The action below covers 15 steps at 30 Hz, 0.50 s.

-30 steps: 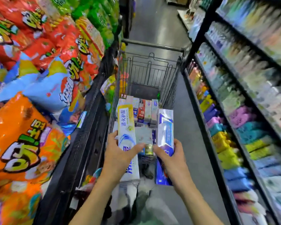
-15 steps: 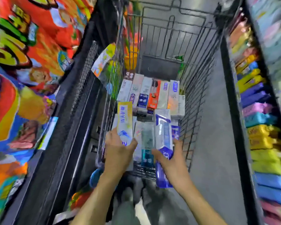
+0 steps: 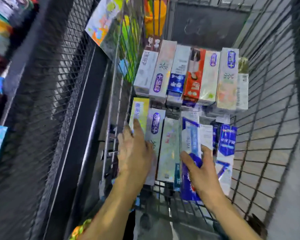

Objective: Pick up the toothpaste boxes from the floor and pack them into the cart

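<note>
A wire shopping cart (image 3: 267,104) fills the head view, seen from above. A back row of several toothpaste boxes (image 3: 189,75) lies side by side on its floor, with a nearer row below it. My left hand (image 3: 133,153) holds a yellow-and-white toothpaste box (image 3: 139,110) at the left end of the near row, against the cart's left wall, fingers stretched along it. My right hand (image 3: 201,170) grips a blue-and-white toothpaste box (image 3: 190,132) low in the cart, thumb across its face. Between the hands lie a white-purple box (image 3: 155,125) and a pale green box (image 3: 169,148).
A black mesh shelf side (image 3: 47,101) stands close on the left of the cart, with snack bags (image 3: 0,23) above it. A dark blue box (image 3: 227,139) lies at the near row's right end. Grey floor (image 3: 287,213) shows on the right.
Both hands have moved forward and down into the cart with their boxes. The view has tilted further down, so the cart's floor now fills it.
</note>
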Motion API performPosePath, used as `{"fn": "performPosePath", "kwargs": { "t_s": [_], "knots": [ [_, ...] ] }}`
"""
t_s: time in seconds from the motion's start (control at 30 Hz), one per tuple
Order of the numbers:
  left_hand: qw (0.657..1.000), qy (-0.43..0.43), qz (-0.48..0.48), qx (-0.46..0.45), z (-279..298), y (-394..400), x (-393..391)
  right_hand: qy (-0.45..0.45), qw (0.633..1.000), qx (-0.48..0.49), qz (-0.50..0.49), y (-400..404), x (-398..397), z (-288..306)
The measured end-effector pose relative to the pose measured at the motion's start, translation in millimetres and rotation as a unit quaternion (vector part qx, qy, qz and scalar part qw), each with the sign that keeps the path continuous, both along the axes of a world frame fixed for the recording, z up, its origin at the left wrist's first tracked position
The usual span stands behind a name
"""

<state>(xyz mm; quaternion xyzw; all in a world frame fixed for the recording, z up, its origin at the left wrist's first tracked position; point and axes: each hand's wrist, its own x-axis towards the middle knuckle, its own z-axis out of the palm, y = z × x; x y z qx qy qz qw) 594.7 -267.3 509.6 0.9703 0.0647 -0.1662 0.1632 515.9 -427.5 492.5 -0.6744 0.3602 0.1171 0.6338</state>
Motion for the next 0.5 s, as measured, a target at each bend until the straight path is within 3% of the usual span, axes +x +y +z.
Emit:
{"fn": "performPosePath", "kwargs": {
  "t_s": [0.17, 0.27, 0.4, 0.5],
  "knots": [
    [0.996, 0.006, -0.031, 0.080, 12.7, -1.7, -6.6, -0.008, 0.998, 0.044, -0.038, 11.0, 12.2, -7.6],
    [0.985, -0.067, -0.119, 0.105, 11.4, 8.9, -13.6, 0.005, 0.996, 0.086, -0.034, 25.3, 17.9, -5.6],
    [0.952, -0.206, -0.207, 0.097, 34.4, 29.2, -6.1, 0.023, 0.997, 0.071, 0.001, 44.5, 29.6, -5.3],
    [0.943, -0.207, -0.229, 0.121, 47.1, 49.0, 10.4, 0.018, 0.998, 0.037, 0.039, 56.9, 35.0, -7.3]
  ]
}}
